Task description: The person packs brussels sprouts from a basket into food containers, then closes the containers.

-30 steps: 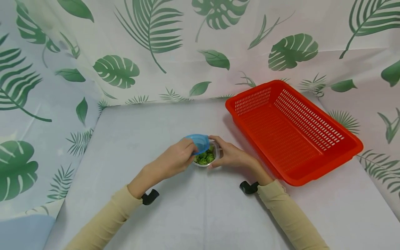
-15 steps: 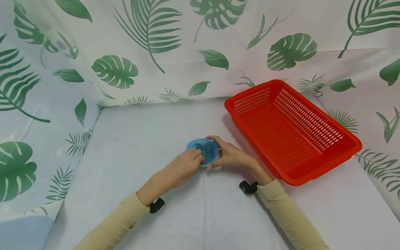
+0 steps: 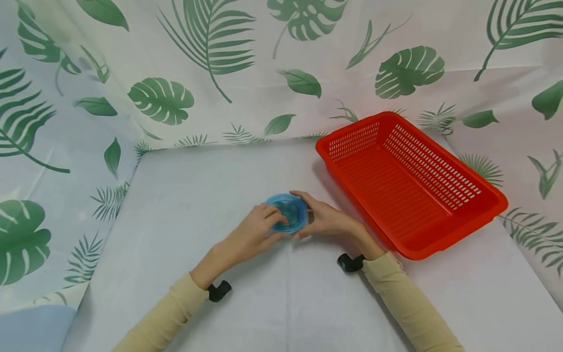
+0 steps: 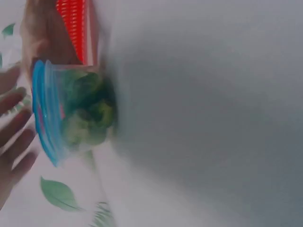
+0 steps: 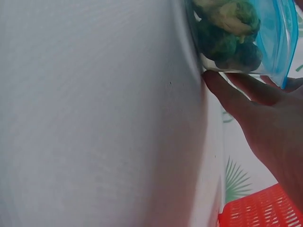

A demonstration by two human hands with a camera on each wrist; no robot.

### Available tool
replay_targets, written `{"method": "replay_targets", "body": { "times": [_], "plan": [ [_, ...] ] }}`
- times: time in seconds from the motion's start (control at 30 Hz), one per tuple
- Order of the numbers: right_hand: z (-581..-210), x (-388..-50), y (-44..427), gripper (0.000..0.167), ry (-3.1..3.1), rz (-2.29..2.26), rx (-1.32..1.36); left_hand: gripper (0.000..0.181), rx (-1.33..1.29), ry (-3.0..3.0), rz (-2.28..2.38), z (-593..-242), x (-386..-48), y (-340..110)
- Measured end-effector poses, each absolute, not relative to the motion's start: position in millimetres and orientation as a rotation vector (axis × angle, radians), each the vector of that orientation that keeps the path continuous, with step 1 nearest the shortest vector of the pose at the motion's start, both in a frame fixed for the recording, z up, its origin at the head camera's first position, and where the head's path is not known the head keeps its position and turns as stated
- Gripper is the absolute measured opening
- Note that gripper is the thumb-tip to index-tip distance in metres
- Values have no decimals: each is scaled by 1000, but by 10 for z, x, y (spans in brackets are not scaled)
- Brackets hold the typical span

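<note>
A small clear plastic food container [image 4: 71, 101] stands on the table, with green Brussels sprouts [image 5: 232, 35] showing through its wall. Its blue lid [image 3: 293, 209] lies over the top; whether it is pressed down all round I cannot tell. My right hand [image 3: 327, 219] holds the container from the right, thumb at the near side and fingers round the far side. Over the left part of the lid is my left hand [image 3: 250, 234]. In the left wrist view its fingers [image 4: 16, 120] are spread and fairly straight, blurred, close to the lid's top.
A large red perforated basket [image 3: 440, 164] stands on the white-covered table [image 3: 198, 186], right of the container and just beyond my right forearm. A leaf-printed curtain [image 3: 250, 102] closes off the back and sides.
My left hand brought the tilted blue lid down over the sprouts, covering the container. Since then its fingers have loosened and spread over the lid. My right hand stayed in place.
</note>
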State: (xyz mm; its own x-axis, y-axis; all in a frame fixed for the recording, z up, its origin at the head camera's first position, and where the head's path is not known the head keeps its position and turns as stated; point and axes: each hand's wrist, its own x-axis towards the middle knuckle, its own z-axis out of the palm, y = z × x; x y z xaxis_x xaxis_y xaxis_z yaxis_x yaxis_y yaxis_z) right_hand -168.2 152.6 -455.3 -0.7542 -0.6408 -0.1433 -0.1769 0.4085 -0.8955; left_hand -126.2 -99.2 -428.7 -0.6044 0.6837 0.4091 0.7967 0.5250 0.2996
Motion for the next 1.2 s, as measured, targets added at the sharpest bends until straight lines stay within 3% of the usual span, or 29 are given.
{"method": "replay_targets", "body": {
  "times": [0.23,0.33,0.63,0.83,1.2],
  "plan": [
    [-4542,-1671,1564,67,2368,-1403,-467,49,-410,-2898,-1468,-4317,-1449,-1082],
    [-4511,-1668,1562,57,2403,-1469,-347,51,-191,-2989,-1858,-4347,-1552,-1093],
    [-4425,-1651,1559,37,2198,-1530,-169,20,-122,-2857,-2355,-4467,-1653,-1013],
    [-4440,-1645,1533,22,2136,-1515,-213,27,-43,-2772,-2520,-4510,-1629,-999],
    [-4407,-1660,1423,25,2125,-1552,-179,36,-145,-2698,-2508,-4530,-1634,-1047]
  ]
}}
